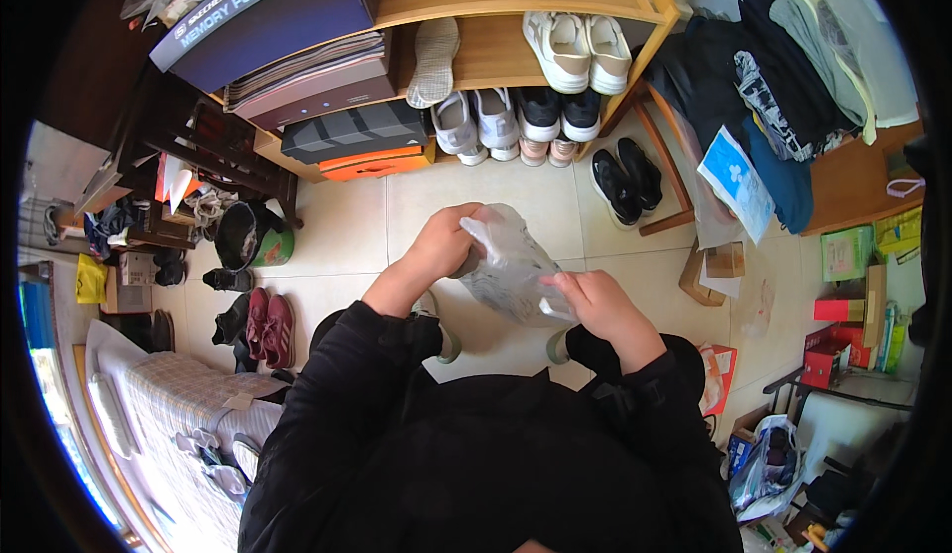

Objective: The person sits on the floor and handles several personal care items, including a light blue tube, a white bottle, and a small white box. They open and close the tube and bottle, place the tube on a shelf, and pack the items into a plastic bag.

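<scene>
A clear plastic bag (509, 274) with dark printing hangs between my hands, above the tiled floor and my feet. My left hand (445, 240) grips its upper left part, the fingers partly hidden behind the film. At the bag's lower right edge, my right hand (597, 304) pinches the plastic between thumb and fingers, beside a folded whitish strip (555, 307). Something greyish shows under my left fingers, but I cannot tell whether it is bag or contents. Ahead stands a wooden shoe rack (491, 62), with a patterned insole (435, 62) leaning on its shelf.
White sneakers (569, 51) and several other shoes fill the rack, beside stacked shoeboxes (297, 17). Black shoes (628, 181) lie right of it. Maroon sneakers (269, 326) and a bucket (245, 237) stand left. Folded clothes (773, 77) cover a chair at right; a bed (171, 404) is lower left.
</scene>
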Action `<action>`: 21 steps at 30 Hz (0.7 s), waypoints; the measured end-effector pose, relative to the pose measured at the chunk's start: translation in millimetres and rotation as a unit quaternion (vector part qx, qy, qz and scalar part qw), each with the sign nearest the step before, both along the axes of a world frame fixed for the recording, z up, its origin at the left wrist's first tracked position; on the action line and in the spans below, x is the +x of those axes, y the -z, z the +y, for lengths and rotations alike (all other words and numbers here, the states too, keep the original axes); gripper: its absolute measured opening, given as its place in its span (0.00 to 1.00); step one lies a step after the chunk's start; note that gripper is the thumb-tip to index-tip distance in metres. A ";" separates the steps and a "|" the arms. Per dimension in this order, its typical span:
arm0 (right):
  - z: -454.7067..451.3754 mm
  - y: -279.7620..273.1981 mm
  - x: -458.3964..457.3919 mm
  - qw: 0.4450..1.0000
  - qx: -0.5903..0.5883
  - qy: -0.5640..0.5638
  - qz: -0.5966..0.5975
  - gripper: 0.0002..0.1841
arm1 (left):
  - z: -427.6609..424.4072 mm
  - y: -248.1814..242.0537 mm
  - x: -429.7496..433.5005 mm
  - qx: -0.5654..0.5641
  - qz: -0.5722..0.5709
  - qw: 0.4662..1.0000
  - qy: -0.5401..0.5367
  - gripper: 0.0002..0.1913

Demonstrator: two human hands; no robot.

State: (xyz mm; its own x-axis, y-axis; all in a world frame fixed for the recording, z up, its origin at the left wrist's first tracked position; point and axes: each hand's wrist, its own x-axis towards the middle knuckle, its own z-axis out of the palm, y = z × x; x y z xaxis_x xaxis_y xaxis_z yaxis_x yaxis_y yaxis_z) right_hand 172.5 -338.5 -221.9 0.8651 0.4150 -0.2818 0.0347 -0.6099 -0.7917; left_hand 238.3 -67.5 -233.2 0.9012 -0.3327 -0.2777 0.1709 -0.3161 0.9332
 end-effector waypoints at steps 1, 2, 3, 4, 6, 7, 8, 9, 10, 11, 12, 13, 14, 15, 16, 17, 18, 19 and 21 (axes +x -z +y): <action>1.5 4.3 0.1 1.000 -0.018 0.016 -0.008 0.15 | -1.8 -5.3 -1.1 0.006 0.014 1.000 0.005 0.17; 3.1 8.7 -1.7 0.998 -0.023 0.021 -0.053 0.14 | -3.2 -10.1 -2.3 0.004 0.023 1.000 0.015 0.18; 4.8 13.1 -4.0 0.995 -0.029 0.028 -0.088 0.14 | -4.7 -14.1 -2.8 0.002 0.031 0.999 0.023 0.18; 4.5 16.9 -5.7 0.992 -0.038 0.036 -0.114 0.14 | -6.3 -17.1 -3.0 0.012 0.021 0.999 0.034 0.20; 0.8 22.9 -3.9 0.991 -0.073 0.065 -0.088 0.14 | -5.1 -21.9 -1.2 0.005 0.029 0.999 0.026 0.20; -0.5 25.0 -3.0 0.990 -0.080 0.081 -0.078 0.15 | -3.2 -23.7 0.2 -0.008 0.019 0.999 0.027 0.21; -1.4 26.2 -2.8 0.990 -0.108 0.051 -0.069 0.16 | -2.2 -24.6 3.7 -0.024 0.014 0.999 0.018 0.22; -2.4 26.3 -2.1 0.990 -0.124 0.024 -0.067 0.18 | -2.2 -24.9 3.8 -0.020 0.024 0.999 0.011 0.22; -2.6 25.6 -1.4 0.988 -0.147 -0.002 -0.051 0.20 | -1.8 -25.5 3.6 -0.019 0.040 0.999 0.005 0.23; -1.9 24.1 -1.1 0.984 -0.173 -0.003 -0.045 0.26 | -1.8 -25.9 3.5 -0.029 0.056 0.998 -0.002 0.23; -0.8 21.7 -1.3 0.978 -0.206 -0.003 -0.025 0.32 | -2.9 -25.9 3.1 -0.003 0.054 0.999 0.005 0.24; 0.5 18.5 -1.9 0.971 -0.238 -0.003 -0.004 0.39 | -4.6 -25.8 2.3 0.013 0.052 0.998 0.012 0.24; 1.3 14.7 -2.6 0.969 -0.247 0.006 0.000 0.45 | -6.0 -25.8 1.3 0.023 0.054 0.998 0.021 0.24; 1.6 10.5 -2.9 0.967 -0.255 0.016 0.005 0.50 | -6.3 -26.2 0.5 0.029 0.057 0.998 0.024 0.25; 1.9 6.5 -3.0 0.965 -0.263 0.027 0.001 0.56 | -5.7 -26.8 -0.1 0.030 0.063 0.997 0.029 0.25; 2.0 2.9 -2.3 0.960 -0.278 0.022 0.018 0.60 | -5.5 -26.9 0.0 0.019 0.063 0.997 0.036 0.26; 1.9 -0.3 -2.0 0.956 -0.292 0.018 0.027 0.64 | -5.3 -26.8 0.6 0.020 0.073 0.996 0.039 0.26; 2.5 -2.7 -2.6 0.952 -0.304 0.015 0.028 0.67 | -4.4 -26.9 1.0 0.011 0.078 0.996 0.045 0.26; 3.5 -6.4 -4.1 0.953 -0.303 0.026 -0.006 0.70 | -3.9 -26.7 1.1 -0.005 0.077 0.995 0.056 0.27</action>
State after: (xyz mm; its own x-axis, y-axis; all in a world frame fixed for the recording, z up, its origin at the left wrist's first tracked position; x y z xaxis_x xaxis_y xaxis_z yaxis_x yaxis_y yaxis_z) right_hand 168.4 -335.0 -215.5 0.8843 0.1366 -0.4465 -0.0009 -0.9557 -0.2943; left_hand 239.4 -71.3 -206.5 0.8055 -0.4321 -0.4054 0.2762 -0.3315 0.9021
